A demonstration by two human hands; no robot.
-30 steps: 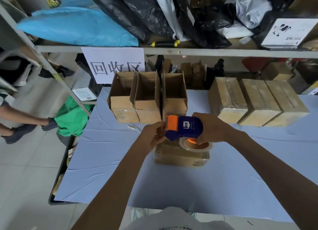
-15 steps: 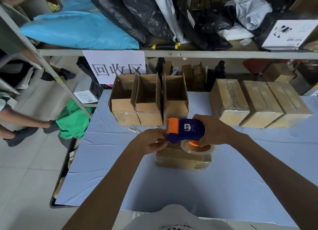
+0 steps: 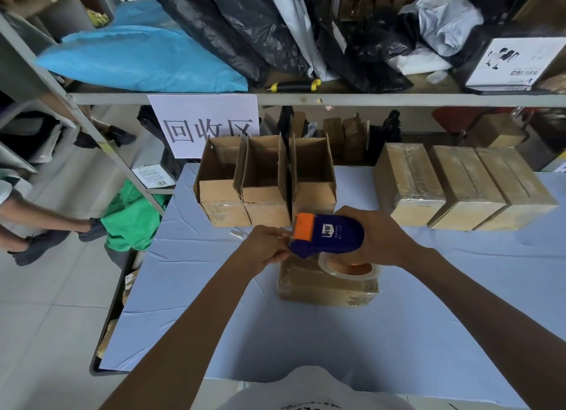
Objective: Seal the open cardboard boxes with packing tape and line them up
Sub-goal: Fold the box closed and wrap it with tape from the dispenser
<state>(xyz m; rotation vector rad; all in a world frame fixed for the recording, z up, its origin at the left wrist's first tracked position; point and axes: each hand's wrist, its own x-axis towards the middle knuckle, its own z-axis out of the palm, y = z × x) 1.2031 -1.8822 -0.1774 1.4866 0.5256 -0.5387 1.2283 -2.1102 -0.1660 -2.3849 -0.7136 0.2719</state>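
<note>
I see my right hand (image 3: 378, 236) gripping the blue tape dispenser (image 3: 329, 235) just above the closed box (image 3: 326, 282). My left hand (image 3: 265, 247) pinches at the dispenser's orange end. Three open boxes (image 3: 263, 179) stand just behind the dispenser.

You stand in a packing or stock room. Metal shelving (image 3: 306, 98) holds black bags (image 3: 232, 26) and parcels. A paper sign (image 3: 205, 124) hangs off it. Cardboard boxes (image 3: 263, 179), open and taped, line your covered table (image 3: 306, 333).
</note>
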